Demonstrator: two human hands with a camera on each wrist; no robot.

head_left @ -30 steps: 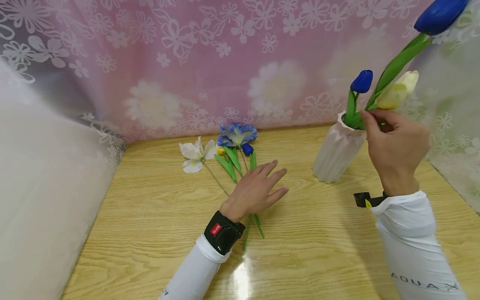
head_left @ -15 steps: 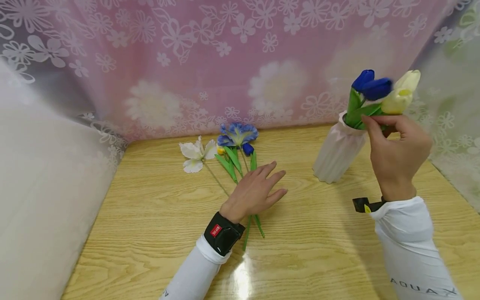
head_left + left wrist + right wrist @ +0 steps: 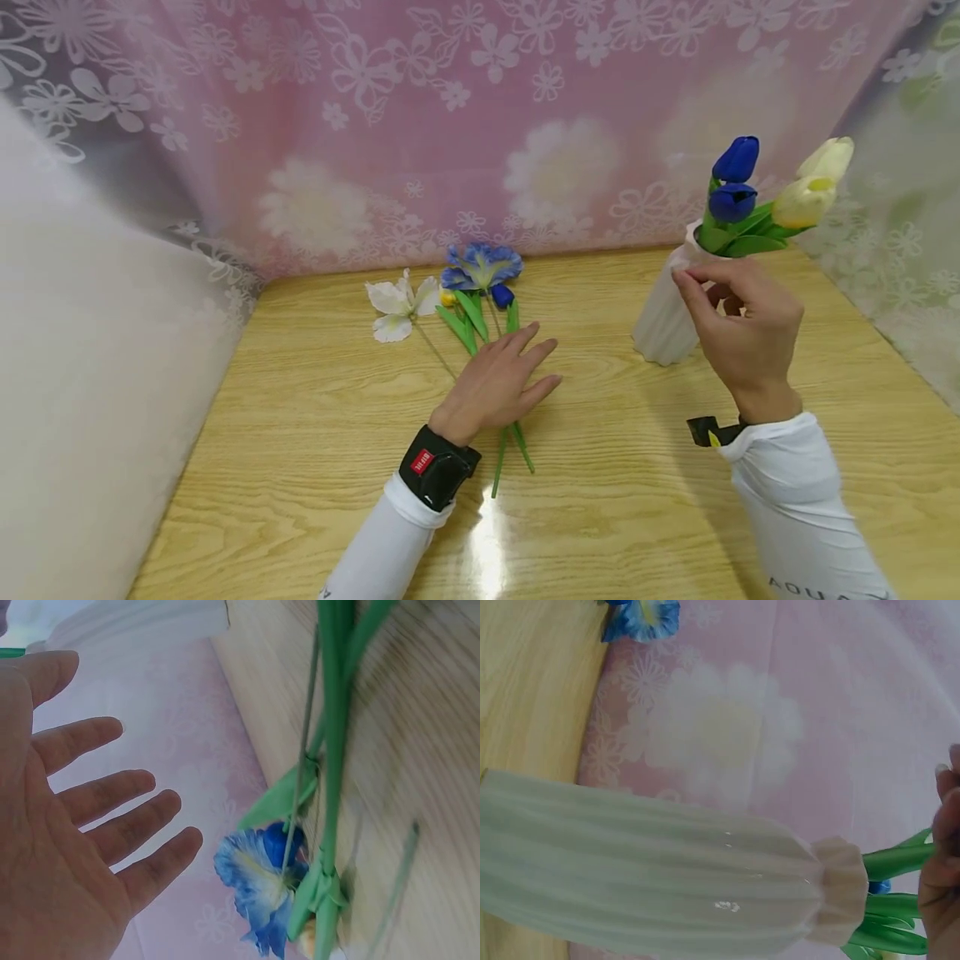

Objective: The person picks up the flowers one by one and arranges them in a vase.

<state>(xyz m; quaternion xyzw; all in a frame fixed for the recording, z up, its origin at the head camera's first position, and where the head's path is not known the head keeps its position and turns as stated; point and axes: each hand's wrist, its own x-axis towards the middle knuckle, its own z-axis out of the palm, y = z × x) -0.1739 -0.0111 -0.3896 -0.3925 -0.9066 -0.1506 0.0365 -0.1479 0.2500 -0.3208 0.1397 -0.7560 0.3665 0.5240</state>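
Observation:
My left hand [image 3: 491,383] hovers over a bunch of artificial flowers with its fingers spread, palm empty in the left wrist view. Beneath it lie a blue iris [image 3: 482,267], a white iris [image 3: 397,307], a small blue tulip [image 3: 502,295] and a yellow bloom [image 3: 447,297]; their stems partly pass under the hand. My right hand [image 3: 742,333] is in front of the white fluted vase [image 3: 663,321], fingers curled and thumb against the forefinger, with nothing seen between them. Out of the vase rise two blue tulips [image 3: 733,202] and pale yellow tulips [image 3: 806,202] with green leaves.
A wooden table [image 3: 300,467] carries everything. Behind it hangs a pink floral curtain [image 3: 420,167], and white cloth [image 3: 112,333] drapes at the left. The vase stands near the table's back right, close to the patterned cloth [image 3: 907,217] on that side.
The second blue tulip has dropped lower into the vase beside the other. My right hand has let go of it and moved left and down. The left hand stays nearly still.

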